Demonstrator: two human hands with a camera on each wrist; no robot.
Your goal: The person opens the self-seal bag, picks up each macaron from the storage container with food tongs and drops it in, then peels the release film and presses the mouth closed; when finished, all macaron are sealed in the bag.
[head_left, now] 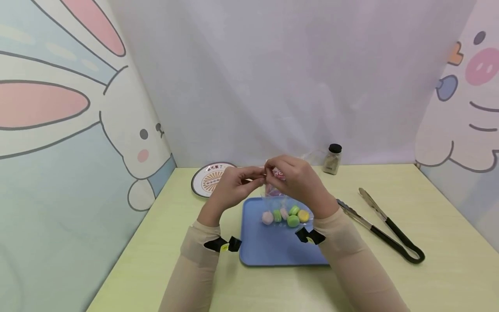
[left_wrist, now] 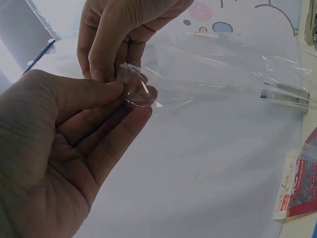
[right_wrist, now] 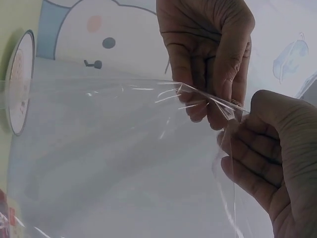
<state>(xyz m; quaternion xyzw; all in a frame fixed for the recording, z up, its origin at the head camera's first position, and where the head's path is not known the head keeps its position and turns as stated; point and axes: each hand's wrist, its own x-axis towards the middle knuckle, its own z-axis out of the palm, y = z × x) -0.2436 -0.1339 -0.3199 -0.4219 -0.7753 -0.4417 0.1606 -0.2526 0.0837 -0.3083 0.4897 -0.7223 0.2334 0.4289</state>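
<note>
Both hands meet over the back of the blue tray (head_left: 284, 251), at the mouth of a clear plastic bag (right_wrist: 124, 163). My left hand (head_left: 234, 186) pinches the film between thumb and fingertips. Close against it, my right hand (head_left: 296, 180) pinches the same gathered edge (left_wrist: 136, 89). The transparent film spreads out from the fingers in both wrist views. Several macarons, among them a green macaron (head_left: 293, 221) and a yellow macaron (head_left: 303, 216), show low in the head view; whether they lie inside the bag or behind it, I cannot tell.
Behind the hands stands a red printed packet (left_wrist: 302, 186), partly hidden. An oval plate (head_left: 202, 180) is at the back left, and a black-capped jar (head_left: 332, 160) at the back right. Black-handled tongs (head_left: 401, 236) lie spread right of the tray. Printed fabric walls enclose the table.
</note>
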